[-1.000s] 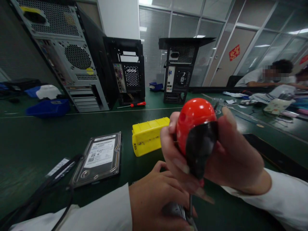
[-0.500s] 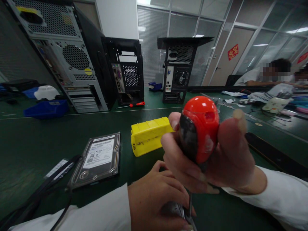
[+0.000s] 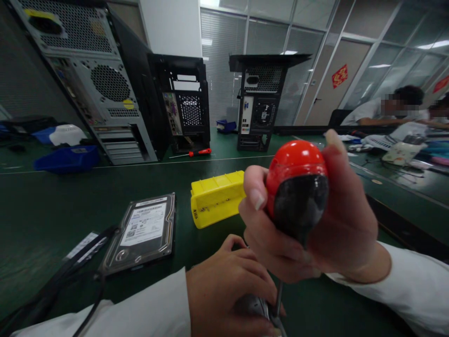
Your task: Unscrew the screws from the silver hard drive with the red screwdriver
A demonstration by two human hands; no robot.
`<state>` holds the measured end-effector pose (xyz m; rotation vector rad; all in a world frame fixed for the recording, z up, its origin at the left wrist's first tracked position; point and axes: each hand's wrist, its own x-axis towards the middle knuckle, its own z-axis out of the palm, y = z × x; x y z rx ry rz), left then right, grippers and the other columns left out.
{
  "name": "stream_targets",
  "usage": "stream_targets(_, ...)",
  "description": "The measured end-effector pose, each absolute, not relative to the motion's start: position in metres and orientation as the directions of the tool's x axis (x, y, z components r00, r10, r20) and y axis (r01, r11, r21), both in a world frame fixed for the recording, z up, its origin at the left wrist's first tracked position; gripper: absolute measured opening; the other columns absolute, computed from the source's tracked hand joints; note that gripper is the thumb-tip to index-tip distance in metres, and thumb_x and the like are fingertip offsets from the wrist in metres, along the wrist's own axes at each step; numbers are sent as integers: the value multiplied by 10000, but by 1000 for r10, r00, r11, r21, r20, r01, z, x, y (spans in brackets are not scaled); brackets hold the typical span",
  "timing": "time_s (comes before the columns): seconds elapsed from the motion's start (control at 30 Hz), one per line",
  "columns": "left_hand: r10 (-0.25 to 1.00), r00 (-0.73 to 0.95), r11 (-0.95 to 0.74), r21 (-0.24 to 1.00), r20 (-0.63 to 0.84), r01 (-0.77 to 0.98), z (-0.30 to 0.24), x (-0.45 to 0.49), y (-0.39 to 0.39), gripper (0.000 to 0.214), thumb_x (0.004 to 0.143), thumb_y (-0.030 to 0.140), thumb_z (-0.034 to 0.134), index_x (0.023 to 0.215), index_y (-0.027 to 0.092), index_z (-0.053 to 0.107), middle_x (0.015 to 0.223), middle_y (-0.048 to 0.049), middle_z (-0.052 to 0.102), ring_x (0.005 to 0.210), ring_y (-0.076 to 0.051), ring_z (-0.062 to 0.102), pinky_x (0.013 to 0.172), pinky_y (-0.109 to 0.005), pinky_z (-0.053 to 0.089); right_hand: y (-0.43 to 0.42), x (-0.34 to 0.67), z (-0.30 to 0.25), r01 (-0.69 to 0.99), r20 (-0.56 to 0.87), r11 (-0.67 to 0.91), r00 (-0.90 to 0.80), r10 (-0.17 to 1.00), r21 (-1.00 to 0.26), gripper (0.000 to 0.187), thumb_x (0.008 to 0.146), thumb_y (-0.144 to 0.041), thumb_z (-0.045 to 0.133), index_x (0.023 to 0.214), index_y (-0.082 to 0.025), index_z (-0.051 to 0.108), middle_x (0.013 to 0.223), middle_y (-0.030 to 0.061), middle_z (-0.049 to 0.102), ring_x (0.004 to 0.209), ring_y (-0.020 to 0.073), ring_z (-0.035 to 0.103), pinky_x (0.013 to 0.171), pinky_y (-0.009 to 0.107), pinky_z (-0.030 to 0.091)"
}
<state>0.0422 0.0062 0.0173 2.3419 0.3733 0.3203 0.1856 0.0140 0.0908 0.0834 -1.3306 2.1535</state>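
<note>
My right hand is wrapped round the red and black handle of a screwdriver. The tool stands nearly upright, and its thin shaft runs down to a small grey metal part. My left hand is closed over that part at the bottom edge of the view and hides most of it. A hard drive with a white label lies flat to the left. A yellow plastic box sits just behind my hands.
The green table carries three computer cases at the back, a second screwdriver, blue bins at left and black cables at lower left. Other people sit at far right.
The screwdriver handle has turned in my right hand: the black grip faces me again, and my fingers have shifted round it. My left hand has stayed put.
</note>
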Motion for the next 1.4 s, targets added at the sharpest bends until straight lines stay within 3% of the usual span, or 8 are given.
stream_targets(0.13, 356, 924, -696, 699, 141, 162, 17, 43, 7, 310, 859, 426, 493, 951, 172, 646, 973, -52, 684, 939, -204, 586, 837, -322, 387, 15, 187, 88, -509, 344, -270, -807, 480, -817, 477, 798, -653, 375, 928, -208, 491, 545, -66, 358, 373, 33, 274, 371, 122, 261)
stream_targets(0.3, 367, 922, -701, 688, 122, 187, 20, 43, 5, 305, 870, 406, 482, 958, 169, 652, 962, -55, 686, 937, -204, 585, 835, -325, 390, 14, 191, 85, -477, 291, -287, -811, 507, -831, 285, 796, -471, 539, 828, -201, 453, 551, -76, 346, 399, 13, 298, 370, 105, 241)
stream_targets(0.43, 358, 926, -700, 691, 119, 181, 21, 43, 4, 314, 859, 414, 505, 975, 165, 656, 978, -56, 683, 957, -207, 577, 852, -330, 389, 14, 193, 84, -453, 287, -267, -825, 487, -850, 408, 801, -501, 506, 619, -145, 430, 553, -64, 307, 414, -1, 294, 367, 104, 239)
stream_targets(0.73, 348, 934, -687, 701, 85, 192, 23, 43, 6, 288, 846, 343, 540, 976, 115, 657, 989, -68, 678, 974, -207, 574, 830, -303, 403, 13, 191, 91, -424, 308, -171, -832, 462, -889, 421, 824, -527, 349, 607, -170, 399, 523, -84, 288, 372, -5, 279, 350, 86, 238)
stream_targets(1.03, 356, 932, -686, 698, 75, 206, 22, 43, 4, 278, 849, 343, 547, 979, 120, 651, 990, -60, 676, 977, -205, 572, 819, -292, 404, 11, 196, 87, -412, 225, -305, -837, 499, -858, 351, 789, -492, 510, 683, -183, 380, 548, -70, 348, 410, 17, 316, 379, 123, 236)
stream_targets(1.4, 340, 935, -677, 715, 97, 172, 14, 39, 6, 262, 833, 343, 573, 990, 141, 631, 1006, -47, 671, 970, -195, 594, 794, -281, 419, 8, 194, 90, -383, 211, -272, -841, 498, -883, 365, 765, -467, 555, 604, -159, 441, 523, -66, 321, 416, 16, 297, 399, 136, 248)
